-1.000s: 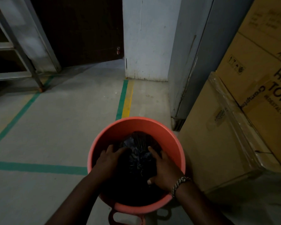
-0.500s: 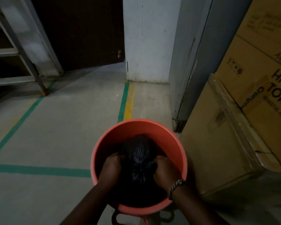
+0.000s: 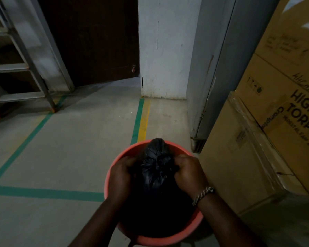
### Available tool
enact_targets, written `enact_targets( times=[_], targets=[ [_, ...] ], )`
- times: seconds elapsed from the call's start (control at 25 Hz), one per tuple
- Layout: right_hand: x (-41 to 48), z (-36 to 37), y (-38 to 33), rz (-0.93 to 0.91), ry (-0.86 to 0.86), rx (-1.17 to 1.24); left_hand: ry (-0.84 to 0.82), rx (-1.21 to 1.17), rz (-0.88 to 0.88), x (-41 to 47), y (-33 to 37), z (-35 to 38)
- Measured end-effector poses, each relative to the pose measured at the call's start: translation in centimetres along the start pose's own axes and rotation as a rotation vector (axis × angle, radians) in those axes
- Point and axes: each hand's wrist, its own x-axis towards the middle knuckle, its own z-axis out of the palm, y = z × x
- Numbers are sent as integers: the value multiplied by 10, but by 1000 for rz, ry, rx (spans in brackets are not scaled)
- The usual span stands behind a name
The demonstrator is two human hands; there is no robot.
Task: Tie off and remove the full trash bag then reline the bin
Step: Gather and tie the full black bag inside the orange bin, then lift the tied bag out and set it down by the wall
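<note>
While left hand (image 3: 120, 172) and right hand (image 3: 189, 171) clench fingers on bunched neck of trash bag (image 3: 157, 168), bag sits inside bin (image 3: 125, 152), top poking above rim. We judge knot-cinching step: pull both sides evenly, snug, no tearing.

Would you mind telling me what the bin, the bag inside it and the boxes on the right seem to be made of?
The bin looks like moulded plastic, orange-red, with a smooth, fairly matte rim. The bag seems thin black plastic film: it crinkles and glints where gathered. The boxes look like brown printed cardboard; the lower one seems to carry clear shiny wrap or tape.
</note>
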Motion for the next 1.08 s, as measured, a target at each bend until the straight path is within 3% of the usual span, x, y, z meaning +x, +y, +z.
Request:
enact_targets(
  times=[0.28,0.44,0.88,1.08],
  targets=[
    [38,-69,-47,-35,26,-124,42,118,31,47,44,-43],
    [47,-131,-91,-16,9,-81,51,127,58,72,95,-86],
    [69,-397,-247,7,41,-162,-43,184,197,165,326,-268],
    [56,-516,-312,103,33,-69,-64,102,241,189,430,-339]
  ],
)
